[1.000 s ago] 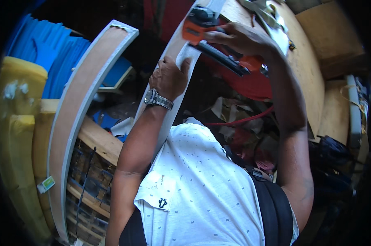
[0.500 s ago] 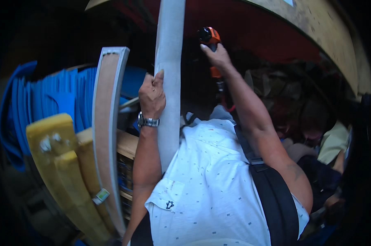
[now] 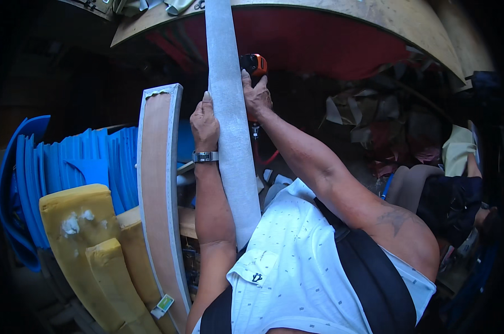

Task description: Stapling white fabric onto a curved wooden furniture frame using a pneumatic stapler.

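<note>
A long, narrow board covered in light grey fabric (image 3: pixel 233 128) stands on end in front of me, its lower end against my body. My left hand (image 3: pixel 205 127) is closed on its left edge, thumb pointing up. On the board's other side, my right hand (image 3: pixel 257 96) is wrapped round an orange and black air staple gun (image 3: pixel 258 63). The gun's head is close against the board's right edge, and the board hides part of it. A red air hose (image 3: pixel 266 160) hangs from the metal fitting below the handle.
Another fabric-edged board (image 3: pixel 156 161) leans at left, beside yellow foam pieces (image 3: pixel 76 217) and several blue foam sheets (image 3: pixel 87 158). A wooden tabletop (image 3: pixel 341 14) curves across the far side. A person in dark clothing (image 3: pixel 451 197) is at right, near scattered fabric scraps (image 3: pixel 355 111).
My right hand has brought the staple gun leftward, from apart to close against the board's right edge. My left hand stays on the board, and the view has shifted.
</note>
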Available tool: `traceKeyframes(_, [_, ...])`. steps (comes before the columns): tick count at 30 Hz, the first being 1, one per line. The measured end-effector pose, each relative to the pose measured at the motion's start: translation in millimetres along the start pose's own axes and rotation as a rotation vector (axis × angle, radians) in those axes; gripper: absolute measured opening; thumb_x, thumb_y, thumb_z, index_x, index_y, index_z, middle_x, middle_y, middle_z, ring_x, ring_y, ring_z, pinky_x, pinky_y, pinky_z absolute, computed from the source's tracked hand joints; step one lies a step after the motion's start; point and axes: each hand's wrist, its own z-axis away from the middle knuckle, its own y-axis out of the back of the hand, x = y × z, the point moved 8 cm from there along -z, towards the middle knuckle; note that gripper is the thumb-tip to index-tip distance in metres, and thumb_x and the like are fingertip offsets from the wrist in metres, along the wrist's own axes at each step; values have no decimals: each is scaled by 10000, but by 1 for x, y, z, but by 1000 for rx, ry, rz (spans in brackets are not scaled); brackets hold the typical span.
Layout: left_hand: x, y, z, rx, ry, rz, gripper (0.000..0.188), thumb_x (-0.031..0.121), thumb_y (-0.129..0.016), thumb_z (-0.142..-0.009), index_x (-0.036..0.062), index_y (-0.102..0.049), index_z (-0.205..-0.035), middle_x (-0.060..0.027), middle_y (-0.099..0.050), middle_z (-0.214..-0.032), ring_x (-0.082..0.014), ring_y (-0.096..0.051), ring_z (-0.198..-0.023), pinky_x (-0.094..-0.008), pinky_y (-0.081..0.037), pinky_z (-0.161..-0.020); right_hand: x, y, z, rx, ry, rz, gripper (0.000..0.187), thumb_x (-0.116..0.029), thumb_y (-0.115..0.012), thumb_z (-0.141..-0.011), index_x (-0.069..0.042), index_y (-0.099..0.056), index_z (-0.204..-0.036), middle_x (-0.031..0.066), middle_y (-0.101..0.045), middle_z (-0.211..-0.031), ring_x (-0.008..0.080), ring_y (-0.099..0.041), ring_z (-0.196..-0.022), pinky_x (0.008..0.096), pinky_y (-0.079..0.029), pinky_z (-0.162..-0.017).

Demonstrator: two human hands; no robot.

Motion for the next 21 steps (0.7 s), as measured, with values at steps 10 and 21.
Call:
traceKeyframes(10, [-30, 39, 3, -41, 130, 264, 571, 515, -434, -1050, 4, -673, -1138, -127, -695, -934, -219, -644, -821, -405, -515, -756, -36, -26, 90, 31, 184, 157, 1135, -796, -559, -806, 35, -193, -1487, 270, -536, -1255, 388, -597, -1181, 512, -504, -972])
traceKeyframes(21, [-37, 42, -13, -40, 65, 211, 499, 439, -480, -1047, -1, -702, -977, -96, -662, -771, -182, -569, -666, -379, -481, -637, -85, -20, 75, 124, 262, 271, 1033, -754, -655, -768, 38, -333, -1348, 293, -566, -1221, 433, -621, -1129, 502, -507, -952])
